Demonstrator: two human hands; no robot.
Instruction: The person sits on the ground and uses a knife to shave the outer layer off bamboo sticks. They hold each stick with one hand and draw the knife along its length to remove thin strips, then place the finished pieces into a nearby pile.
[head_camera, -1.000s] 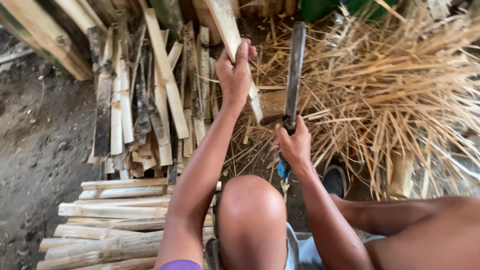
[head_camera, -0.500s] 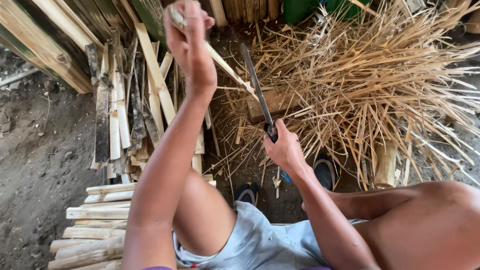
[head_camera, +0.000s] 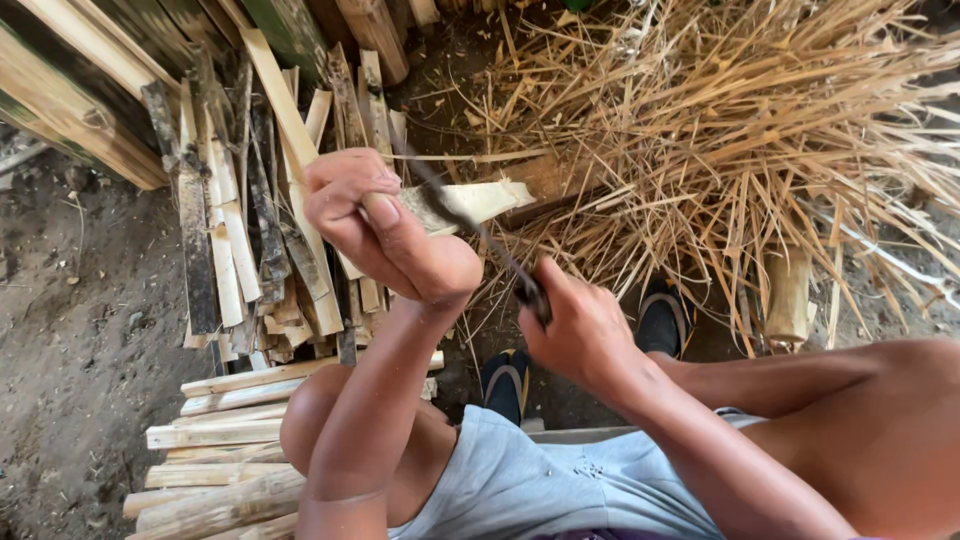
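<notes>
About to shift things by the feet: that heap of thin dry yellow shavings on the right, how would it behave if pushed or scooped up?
The heap of thin dry yellow shavings probably weighs little for its bulk: the strands are fine and loosely piled. Pushed, it would likely drag as a tangled mat, since the strands cross every way. Single strands look brittle and may snap.

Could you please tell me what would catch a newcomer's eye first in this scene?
At centre, the left hand grips a pale bamboo strip while the right hand holds a dark blade against it. A big heap of straw-coloured shavings fills the upper right, and split slats lie stacked lower left.
</notes>
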